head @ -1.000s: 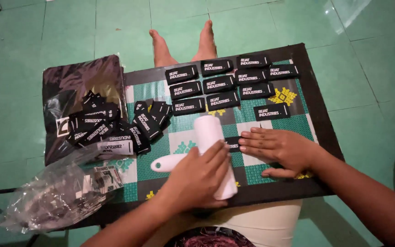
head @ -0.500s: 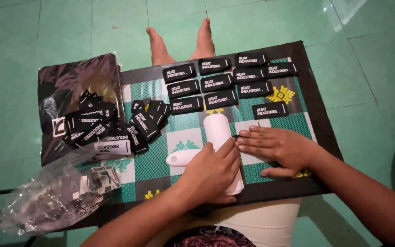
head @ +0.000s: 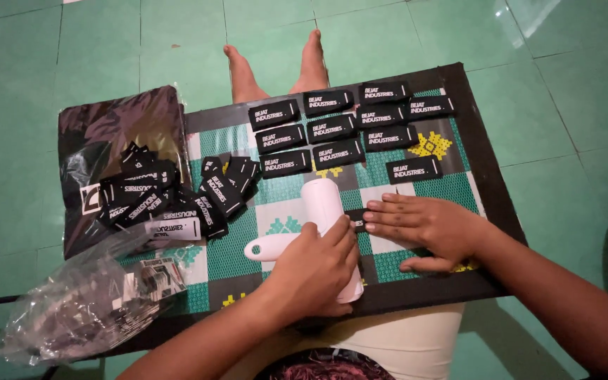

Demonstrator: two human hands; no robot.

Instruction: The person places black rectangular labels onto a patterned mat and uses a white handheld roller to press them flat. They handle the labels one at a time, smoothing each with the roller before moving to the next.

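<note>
My left hand (head: 312,271) grips a white lint roller (head: 321,200) that lies on the patterned table (head: 487,183); its handle (head: 269,248) sticks out to the left. Flat on the table just right of the roller, my right hand (head: 427,226) pins a black label (head: 357,224) under its fingertips. Beyond both hands, several black labels with white print lie in neat rows (head: 332,130). One more label (head: 414,169) lies alone, just past my right hand.
A loose pile of black labels (head: 170,193) covers the table's left part and a dark bagged garment (head: 117,137). A crumpled clear plastic bag (head: 82,306) holding more labels hangs off the near left corner. My bare feet (head: 276,67) rest on the green tiled floor.
My left hand has shifted the roller slightly to the right and back along the table. My right hand has stayed flat in the same place.
</note>
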